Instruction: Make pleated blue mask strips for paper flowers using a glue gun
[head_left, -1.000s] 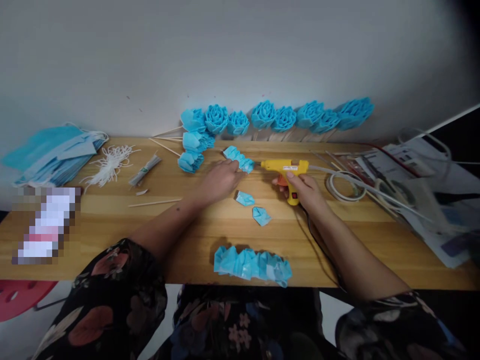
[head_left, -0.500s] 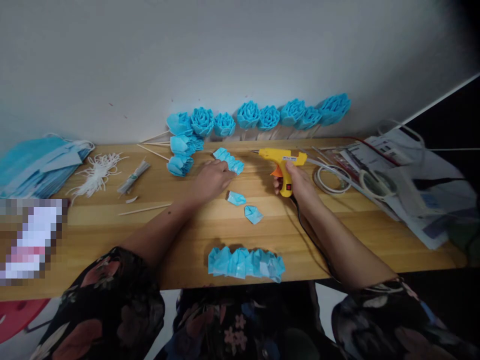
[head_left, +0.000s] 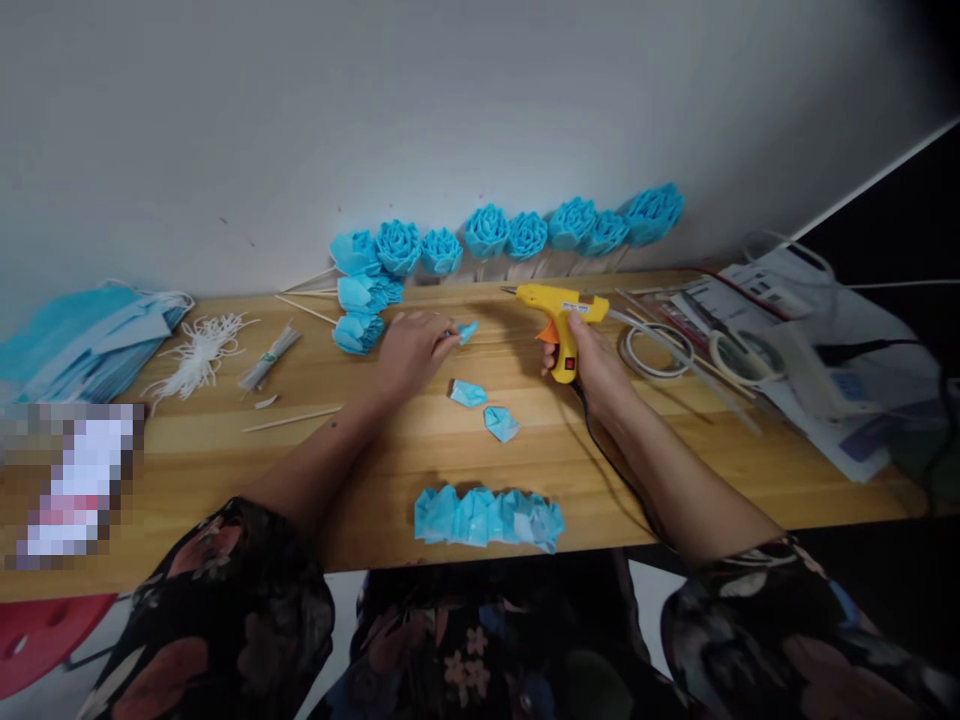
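My right hand (head_left: 592,362) is wrapped round the handle of a yellow hot glue gun (head_left: 559,302), its nozzle aimed left above the table. My left hand (head_left: 417,350) is closed on a blue folded strip (head_left: 466,332), mostly hidden behind the fingers, with one end sticking out to the right. Two loose blue folded petals, one upper (head_left: 468,393) and one lower (head_left: 501,423), lie on the wood between my hands. Closer to me, a ruffled blue strip (head_left: 487,517) rests by the table's front edge.
Several blue flowers (head_left: 487,232) on sticks line the wall. On the left are a stack of blue masks (head_left: 82,330), white cords (head_left: 202,352), a tied wire bundle (head_left: 270,357) and a wooden stick (head_left: 291,419). Tape rolls (head_left: 656,350), papers (head_left: 847,440) and a cable lie right.
My left hand has shifted slightly left and lifted the blue strip, which now shows only as a narrow end. The glue gun stays in my right hand, nearly unmoved. The view has shifted a little.
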